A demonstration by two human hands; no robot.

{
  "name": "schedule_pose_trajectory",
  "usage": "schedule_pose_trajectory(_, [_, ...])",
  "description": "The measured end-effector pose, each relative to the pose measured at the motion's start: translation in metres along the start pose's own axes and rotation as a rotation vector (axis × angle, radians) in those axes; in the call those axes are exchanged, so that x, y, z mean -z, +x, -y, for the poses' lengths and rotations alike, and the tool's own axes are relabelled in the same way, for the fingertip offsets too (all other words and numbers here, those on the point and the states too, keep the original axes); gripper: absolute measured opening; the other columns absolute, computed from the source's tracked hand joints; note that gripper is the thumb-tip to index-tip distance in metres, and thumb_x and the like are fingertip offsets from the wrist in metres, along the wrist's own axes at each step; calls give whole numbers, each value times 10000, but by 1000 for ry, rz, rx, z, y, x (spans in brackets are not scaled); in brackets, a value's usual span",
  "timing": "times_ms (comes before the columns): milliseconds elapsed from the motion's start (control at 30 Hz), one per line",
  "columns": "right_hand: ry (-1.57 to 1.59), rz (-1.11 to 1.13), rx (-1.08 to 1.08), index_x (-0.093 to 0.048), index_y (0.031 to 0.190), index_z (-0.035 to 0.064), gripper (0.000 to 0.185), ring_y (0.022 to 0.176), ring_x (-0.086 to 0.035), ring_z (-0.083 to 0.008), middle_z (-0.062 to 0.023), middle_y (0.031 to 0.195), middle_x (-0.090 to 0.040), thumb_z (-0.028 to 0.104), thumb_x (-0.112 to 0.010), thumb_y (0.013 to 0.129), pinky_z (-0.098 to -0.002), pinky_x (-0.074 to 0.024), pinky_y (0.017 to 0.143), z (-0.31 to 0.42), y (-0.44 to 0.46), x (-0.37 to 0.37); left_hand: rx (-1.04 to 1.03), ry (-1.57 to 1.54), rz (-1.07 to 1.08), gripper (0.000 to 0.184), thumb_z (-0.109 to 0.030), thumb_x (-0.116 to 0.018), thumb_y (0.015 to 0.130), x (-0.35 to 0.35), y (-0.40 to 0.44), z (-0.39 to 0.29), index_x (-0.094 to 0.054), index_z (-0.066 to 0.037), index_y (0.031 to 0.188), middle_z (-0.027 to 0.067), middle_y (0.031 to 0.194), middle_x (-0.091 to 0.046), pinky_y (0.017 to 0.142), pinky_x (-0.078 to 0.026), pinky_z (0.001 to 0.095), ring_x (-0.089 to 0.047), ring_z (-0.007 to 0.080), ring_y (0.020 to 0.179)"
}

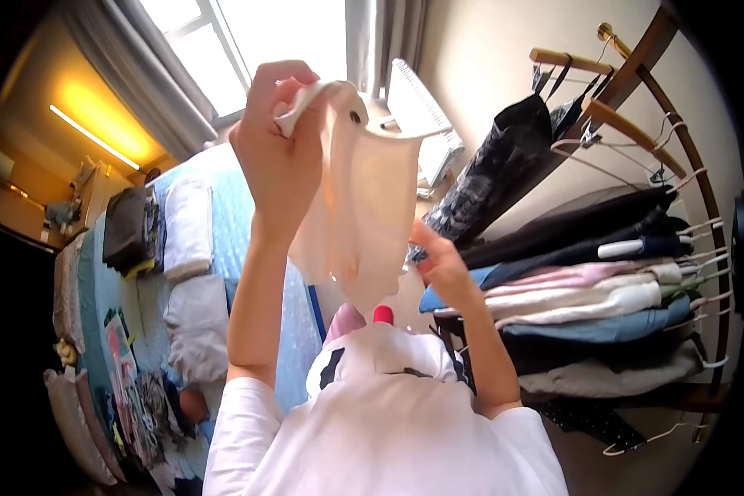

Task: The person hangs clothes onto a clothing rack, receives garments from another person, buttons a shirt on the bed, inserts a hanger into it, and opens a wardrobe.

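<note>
A thin, see-through cream garment (372, 190) hangs in front of me, lit from behind by the window. Its thicker top band has a small dark spot near my left hand (281, 124), which is raised and closed around that band at its left end. The band's right end sticks out unsupported. Lower down, my right hand (446, 269) is at the garment's right side edge, fingers bent in and tips against the cloth. What kind of garment it is, I cannot tell.
To the right, a rack (711, 207) carries several clothes (579, 289) on hangers. On the left, folded white clothes (188, 227) and a dark folded stack (128, 227) lie on a blue-covered bed (231, 198). A white drying rack (422, 107) stands by the window.
</note>
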State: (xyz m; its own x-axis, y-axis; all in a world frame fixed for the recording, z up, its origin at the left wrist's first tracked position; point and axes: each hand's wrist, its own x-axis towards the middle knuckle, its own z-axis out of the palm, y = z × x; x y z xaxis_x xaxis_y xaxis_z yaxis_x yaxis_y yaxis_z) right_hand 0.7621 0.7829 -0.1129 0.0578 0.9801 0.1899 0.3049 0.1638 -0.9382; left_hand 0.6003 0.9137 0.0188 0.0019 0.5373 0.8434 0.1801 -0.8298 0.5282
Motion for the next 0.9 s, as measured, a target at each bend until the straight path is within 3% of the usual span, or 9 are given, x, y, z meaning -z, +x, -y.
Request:
schedule_pose_trajectory(167, [-246, -144, 22, -665, 955, 22, 327, 824, -619, -396, -193, 899, -649, 275, -676, 748, -368, -494, 726, -59, 62, -19, -169, -77, 59, 194, 19, -631, 759, -30, 27, 29, -591, -58, 933, 90, 823, -604, 594, -428, 225, -541, 126, 663])
schedule_pose_trajectory(233, [-182, -396, 63, -694, 814, 27, 214, 691, -650, -332, -140, 727, -660, 188, -710, 674, -316, -499, 635, -58, 77, -3, -35, -89, 111, 211, 28, -603, 762, -1, 20, 56, -603, -34, 963, 114, 937, -590, 676, -468, 259, -564, 165, 800])
schedule_pose_trajectory(267, [-146, -469, 100, -692, 827, 21, 206, 699, -660, -286, -134, 744, -665, 150, -711, 667, -298, -495, 630, -38, 79, 16, 458, -500, -207, 215, -125, -605, 828, 19, -9, 91, -547, -9, 999, 56, 757, -565, 620, -496, 291, -574, 144, 677])
schedule_pose_trajectory(367, [-7, -543, 379, -698, 833, 44, 216, 720, -644, -186, -73, 796, -667, 87, -726, 624, -268, -481, 656, 15, 83, 61, -480, -1084, 1377, 301, -325, -711, 807, 21, 94, 75, -669, -32, 865, 81, 778, -663, 834, -511, 365, -656, 121, 682])
schedule_pose_trajectory(500, [-254, -467, 747, -700, 745, 144, 160, 835, -564, -173, 15, 792, -631, 177, -719, 590, -314, -453, 774, 87, 121, 55, -52, -532, 795, 464, -343, -818, 627, -47, 68, 115, -663, -24, 926, 111, 913, -677, 937, -452, 474, -663, 248, 876])
schedule_pose_trajectory(633, [-365, -447, 851, -714, 754, 244, 180, 1023, -523, -211, 20, 974, -616, 255, -710, 575, -409, -411, 934, 121, 144, 29, -364, -687, 1059, 346, -71, -747, 603, -113, 56, 103, -637, -4, 924, 114, 941, -655, 922, -464, 439, -619, 302, 977])
schedule_pose_trajectory(767, [-503, -983, 458, -737, 819, 215, 214, 1137, -475, -239, -67, 1153, -553, 121, -760, 628, -388, -382, 988, 110, 107, 36, -34, -731, 1072, 160, 17, -618, 669, -130, 51, 124, -614, 28, 828, 98, 688, -531, 519, -379, 315, -493, 270, 566])
schedule_pose_trajectory(833, [-318, -1284, 168, -566, 1200, 87, 400, 1192, -461, -211, -107, 1239, -488, 53, -649, 810, -358, -423, 943, 93, 77, 33, -21, -776, 836, 149, 42, -601, 687, -148, 63, 124, -622, 7, 831, 89, 690, -524, 501, -392, 317, -517, 253, 568])
schedule_pose_trajectory(900, [122, -1231, 10, -391, 1337, 41, 540, 1223, -443, -219, -136, 1258, -478, 157, -607, 856, -375, -406, 967, 74, 60, 17, -377, -726, 615, 156, 48, -595, 712, -164, 81, 111, -639, -37, 835, 90, 707, -533, 492, -416, 328, -548, 230, 583])
